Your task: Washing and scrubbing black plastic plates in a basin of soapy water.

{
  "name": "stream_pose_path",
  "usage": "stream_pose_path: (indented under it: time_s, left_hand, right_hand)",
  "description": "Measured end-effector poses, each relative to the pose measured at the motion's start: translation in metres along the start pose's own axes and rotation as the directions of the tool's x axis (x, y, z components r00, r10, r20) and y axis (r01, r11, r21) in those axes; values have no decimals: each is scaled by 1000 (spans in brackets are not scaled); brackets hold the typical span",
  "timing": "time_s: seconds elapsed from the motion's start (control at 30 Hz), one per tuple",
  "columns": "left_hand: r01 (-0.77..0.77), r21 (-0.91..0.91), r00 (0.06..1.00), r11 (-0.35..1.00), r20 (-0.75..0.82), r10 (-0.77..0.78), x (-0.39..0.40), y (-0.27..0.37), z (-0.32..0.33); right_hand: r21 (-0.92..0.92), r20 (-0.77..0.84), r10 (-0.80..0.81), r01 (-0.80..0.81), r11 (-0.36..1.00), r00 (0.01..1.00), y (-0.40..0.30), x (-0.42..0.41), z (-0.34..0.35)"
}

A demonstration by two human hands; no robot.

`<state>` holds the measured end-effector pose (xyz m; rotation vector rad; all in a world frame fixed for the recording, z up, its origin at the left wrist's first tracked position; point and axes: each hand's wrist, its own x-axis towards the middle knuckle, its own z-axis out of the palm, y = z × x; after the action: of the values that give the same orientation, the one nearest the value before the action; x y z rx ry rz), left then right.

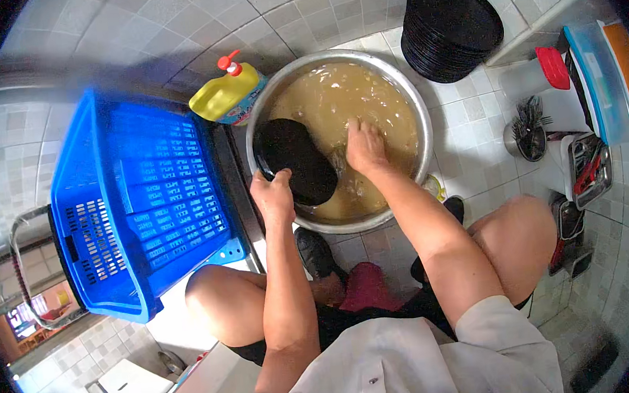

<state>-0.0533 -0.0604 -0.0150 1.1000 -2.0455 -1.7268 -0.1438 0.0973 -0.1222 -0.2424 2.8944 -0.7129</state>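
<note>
A wide metal basin [424, 131] stands on the floor before me, filled with cloudy brownish water [333, 91]. My left hand [273, 191] grips the near rim of a black plate [297, 161], with the thumb on top. The plate is tilted at the basin's left side, its right part close to or in the water. To the right of the plate, my right hand [366, 144] dips its fingertips into the water. The murk hides the fingertips, so whether they hold anything cannot be seen. Ripples show between the hand and the plate.
A blue plastic basket [178, 180] lies on its side at left, beside a yellow pump bottle [224, 95]. Stacked black plates [448, 30] stand at the back right. Forks fill a metal cup [528, 141] near a utensil tray [590, 169]. My knees flank the basin's near side.
</note>
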Motion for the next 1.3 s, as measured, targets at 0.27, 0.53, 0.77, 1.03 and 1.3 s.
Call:
stream_pose_path:
  time_s: [0.27,0.53,0.77,1.03,1.3]
  left_hand:
    - [-29,82,999,996,41,26,3,3,3]
    - [-7,166,989,986,150,-18,8,-32,-2]
    - [118,164,972,979,184,-148,4,-38,8]
    - [261,-45,955,964,160,-251,10,-99,18]
    - [103,105,982,989,151,-118,-2,-47,27]
  right_hand:
    - [58,282,-126,114,992,951,3,-3,15]
    - [612,-130,-344,348,710,930,-49,-9,-9]
    - [538,-228,-491,529,656,841,-80,-22,-3]
    - [25,-96,-249,252,967,964,-27,44,10]
    - [440,-102,-623,597,671,776,-97,26,8]
